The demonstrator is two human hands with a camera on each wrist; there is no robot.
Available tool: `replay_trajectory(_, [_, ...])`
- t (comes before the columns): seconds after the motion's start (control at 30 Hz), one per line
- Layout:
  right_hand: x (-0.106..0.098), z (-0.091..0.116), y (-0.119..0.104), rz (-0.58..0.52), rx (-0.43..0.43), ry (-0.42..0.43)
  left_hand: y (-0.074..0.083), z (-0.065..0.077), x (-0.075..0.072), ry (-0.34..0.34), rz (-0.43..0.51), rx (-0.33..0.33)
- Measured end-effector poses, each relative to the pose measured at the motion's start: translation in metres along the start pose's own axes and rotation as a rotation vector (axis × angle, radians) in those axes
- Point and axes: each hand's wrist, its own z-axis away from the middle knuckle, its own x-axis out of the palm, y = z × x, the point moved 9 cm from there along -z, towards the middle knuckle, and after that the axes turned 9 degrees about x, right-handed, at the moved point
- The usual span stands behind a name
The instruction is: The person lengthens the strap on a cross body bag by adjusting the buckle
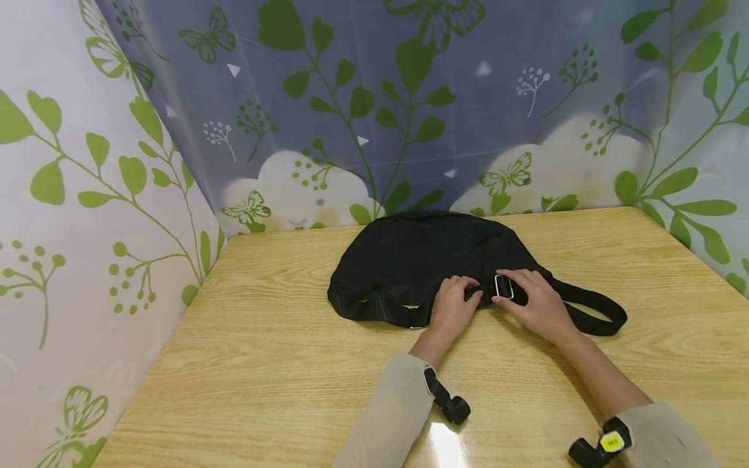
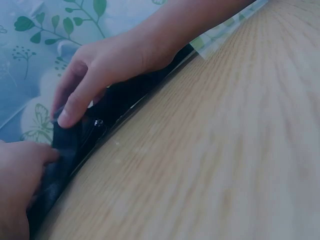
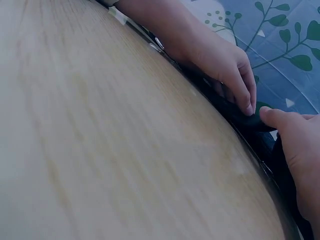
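Note:
A black sling bag [image 1: 427, 250] lies flat on the wooden table, its curved top toward the back. Along its front edge runs a black strap [image 1: 386, 311]. My left hand [image 1: 450, 309] pinches the strap between thumb and fingertips, which shows in the right wrist view at the left hand [image 3: 215, 65]. To its right, my right hand [image 1: 541, 305] holds the silver strap buckle [image 1: 504, 286] between thumb and index finger. In the left wrist view the right hand [image 2: 120, 60] bends down over the black webbing.
A loop of strap [image 1: 614, 318] extends right of the bag on the table [image 1: 246, 377]. Another small metal piece [image 1: 417, 327] sits on the strap, left of my left hand. Leaf-printed cloth [image 1: 351, 130] hangs behind the table and along its sides.

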Motion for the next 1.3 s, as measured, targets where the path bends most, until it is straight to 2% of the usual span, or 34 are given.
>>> replay_trajectory(0.07, [-0.003, 0.000, 0.000, -0.039, -0.002, 0.018, 0.001, 0.000, -0.004, 0.039, 0.009, 0.002])
replay_trajectory(0.27, [-0.009, 0.001, -0.001, -0.164, -0.011, 0.059, 0.005, 0.000, -0.014, 0.184, 0.124, 0.057])
replay_trajectory(0.4, [-0.009, 0.000, -0.002, -0.219, -0.022, 0.052, 0.006, 0.000, -0.018, 0.238, 0.174, 0.092])
replay_trajectory(0.57, [-0.005, 0.001, -0.008, -0.208, -0.056, -0.002, 0.010, 0.000, -0.018, 0.218, 0.219, 0.140])
replay_trajectory(0.73, [0.000, 0.002, -0.011, -0.179, -0.081, -0.047, 0.015, 0.000, -0.017, 0.185, 0.210, 0.184])
replay_trajectory(0.87, [-0.003, 0.002, -0.010, -0.194, -0.074, -0.011, 0.016, 0.000, -0.020, 0.194, 0.112, 0.176])
replay_trajectory(1.03, [-0.011, 0.001, -0.009, -0.212, -0.082, 0.085, 0.013, 0.002, -0.028, 0.266, -0.047, 0.138])
replay_trajectory(1.13, [-0.014, 0.001, -0.009, -0.230, -0.095, 0.123, 0.009, 0.004, -0.031, 0.287, -0.048, 0.098])
replay_trajectory(1.3, [-0.014, 0.001, -0.009, -0.249, -0.089, 0.117, 0.005, 0.004, -0.028, 0.276, 0.046, 0.063])
